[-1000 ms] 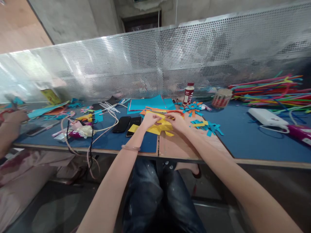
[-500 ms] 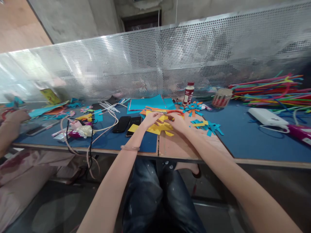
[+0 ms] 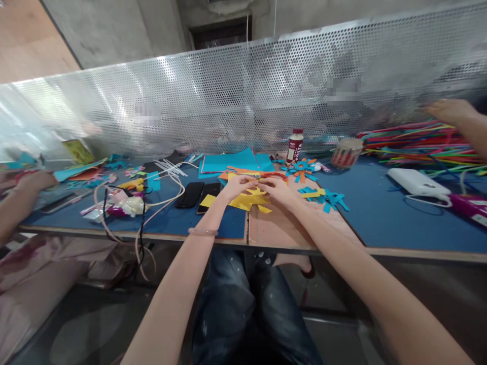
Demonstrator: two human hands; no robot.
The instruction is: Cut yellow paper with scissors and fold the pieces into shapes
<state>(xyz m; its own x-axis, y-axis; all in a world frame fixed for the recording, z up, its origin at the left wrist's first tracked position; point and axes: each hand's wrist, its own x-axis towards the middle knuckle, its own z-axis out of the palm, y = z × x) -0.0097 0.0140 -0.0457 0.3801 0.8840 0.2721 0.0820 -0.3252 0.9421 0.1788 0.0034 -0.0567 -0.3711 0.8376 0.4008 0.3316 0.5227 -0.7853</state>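
Yellow paper [image 3: 249,202], cut into strips, on the bench [image 3: 403,228] before the wearer; left hand [image 3: 238,187] pinching it, right hand [image 3: 277,188] fingers narrowed against it, grip too hidden to tell. Possible fault: tearing or creasing, should the hands tug unevenly. Count: dark phones [image 3: 190,194] beside left hand, two; capped bottle [image 3: 294,146], one; striped tub [image 3: 346,153], one; white corded box [image 3: 416,183], one.

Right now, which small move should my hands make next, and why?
Perhaps the left hand should steady the yellow paper, because its cut strips spread outward and the right hand is close beside; the hands' exact grip is unclear.
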